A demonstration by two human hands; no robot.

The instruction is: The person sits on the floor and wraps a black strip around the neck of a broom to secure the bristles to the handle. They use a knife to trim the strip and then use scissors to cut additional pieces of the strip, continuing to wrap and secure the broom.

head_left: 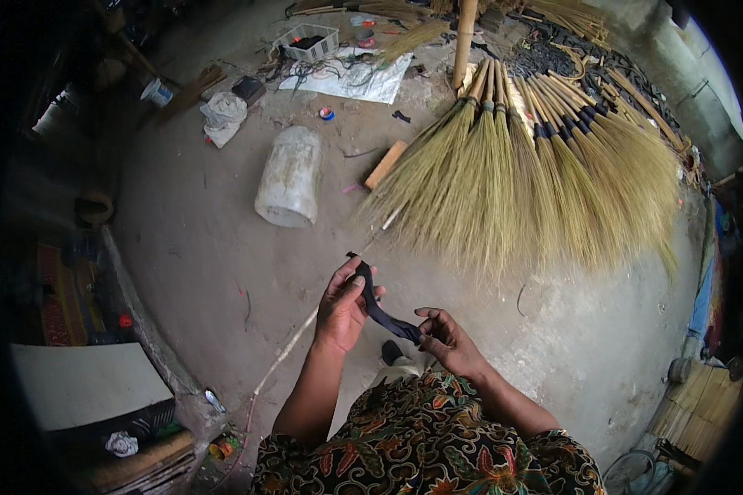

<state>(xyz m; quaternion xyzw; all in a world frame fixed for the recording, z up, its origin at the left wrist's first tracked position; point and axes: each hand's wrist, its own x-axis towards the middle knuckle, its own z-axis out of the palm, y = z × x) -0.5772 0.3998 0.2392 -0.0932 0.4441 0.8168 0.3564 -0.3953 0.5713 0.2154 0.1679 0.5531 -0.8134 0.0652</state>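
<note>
A black strip (378,312), apparently cloth or rubber, hangs in a slack curve between my two hands, in front of my body. My left hand (340,315) pinches its upper end between thumb and fingers, and a short tip sticks out above. Lower and to the right, my right hand (454,351) grips the other end with thumb and fingertips. Beyond the hands, to the right, grass brooms (504,181) lie fanned out on the floor. Several of their handles (565,124) carry black bands where the bristles begin.
A pale upturned bucket-like cylinder (291,177) stands ahead, near an orange-brown brick (385,165). A long thin stick (281,359) or cord runs past my left arm. Farther back are a white sheet (347,78), a plastic crate (309,43) and a bamboo post (466,41).
</note>
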